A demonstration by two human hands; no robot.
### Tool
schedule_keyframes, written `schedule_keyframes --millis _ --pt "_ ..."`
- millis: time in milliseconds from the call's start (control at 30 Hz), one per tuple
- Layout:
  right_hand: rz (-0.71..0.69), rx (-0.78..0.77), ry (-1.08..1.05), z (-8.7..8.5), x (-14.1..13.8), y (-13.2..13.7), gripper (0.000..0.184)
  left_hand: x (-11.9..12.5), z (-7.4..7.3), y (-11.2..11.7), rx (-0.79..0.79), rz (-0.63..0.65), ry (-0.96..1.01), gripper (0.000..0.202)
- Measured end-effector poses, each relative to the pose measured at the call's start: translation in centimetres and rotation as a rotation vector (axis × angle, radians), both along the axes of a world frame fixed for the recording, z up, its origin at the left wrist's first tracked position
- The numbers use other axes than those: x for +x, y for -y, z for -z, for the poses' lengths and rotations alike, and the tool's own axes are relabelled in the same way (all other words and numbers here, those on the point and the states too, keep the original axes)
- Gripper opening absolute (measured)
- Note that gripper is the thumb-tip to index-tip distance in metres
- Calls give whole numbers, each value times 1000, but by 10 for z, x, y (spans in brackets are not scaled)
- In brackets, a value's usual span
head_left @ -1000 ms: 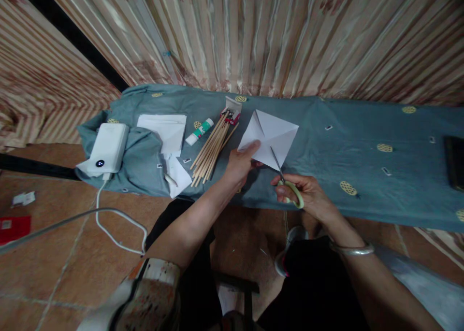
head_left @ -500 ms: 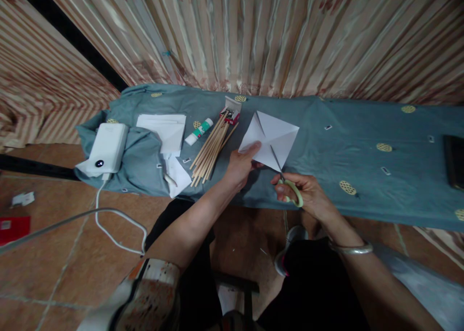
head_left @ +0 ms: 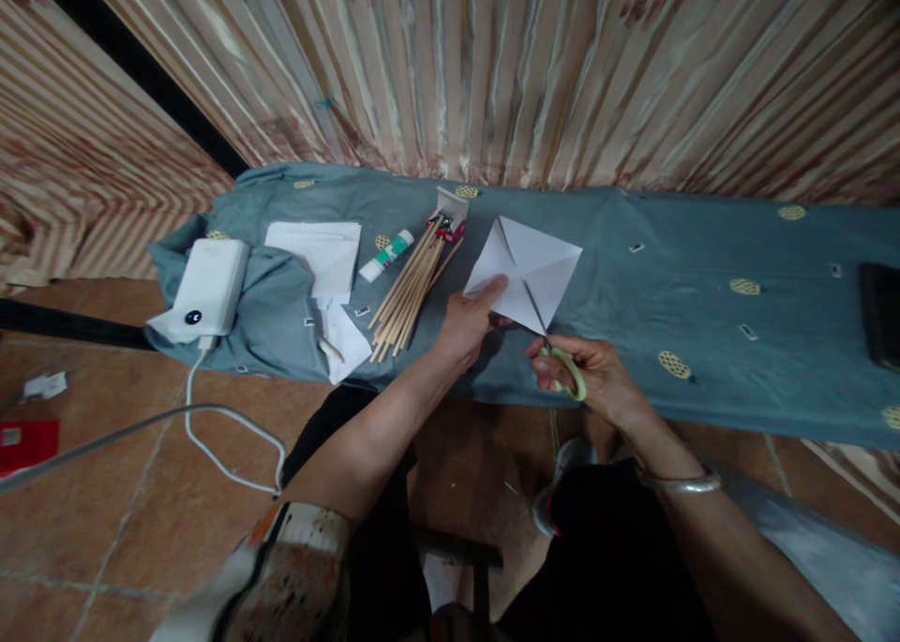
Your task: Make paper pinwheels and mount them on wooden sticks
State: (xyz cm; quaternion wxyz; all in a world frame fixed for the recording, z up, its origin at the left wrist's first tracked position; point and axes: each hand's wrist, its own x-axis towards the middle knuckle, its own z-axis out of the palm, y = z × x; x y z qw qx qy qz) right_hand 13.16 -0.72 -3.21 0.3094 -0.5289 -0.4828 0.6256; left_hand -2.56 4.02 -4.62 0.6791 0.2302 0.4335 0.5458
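A square sheet of white paper (head_left: 545, 253) with diagonal creases is held over the cloth by my left hand (head_left: 472, 321). The thumb lies on top of the sheet, and the other fingers are mostly hidden beneath it. One slit runs in from the sheet's upper left corner. My right hand (head_left: 587, 370) grips scissors (head_left: 573, 377) with pale green handles. Their blade reaches over the paper from its lower corner toward the middle; whether the blades are fully together I cannot tell.
Left of the paper lie wooden sticks (head_left: 408, 300), a small red box (head_left: 450, 218) of metal pieces, a glue stick (head_left: 386, 255) and stacked white paper (head_left: 323, 253). A white power bank (head_left: 207, 288) with a cable rests at the left end. A dark object (head_left: 882, 314) sits far right.
Almost nothing differs. The paper and my left hand have shifted very slightly to the right, while the scissors stay at the same cut.
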Motion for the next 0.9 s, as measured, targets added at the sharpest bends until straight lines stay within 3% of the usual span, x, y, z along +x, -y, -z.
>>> schedule_keyframes --millis 633,900 --pt "6 10 -8 3 -3 1 46 -2 -1 1 8 -9 -9 16" --pt "-135 -26 9 1 7 0 47 -7 0 -4 4 -47 -35 11"
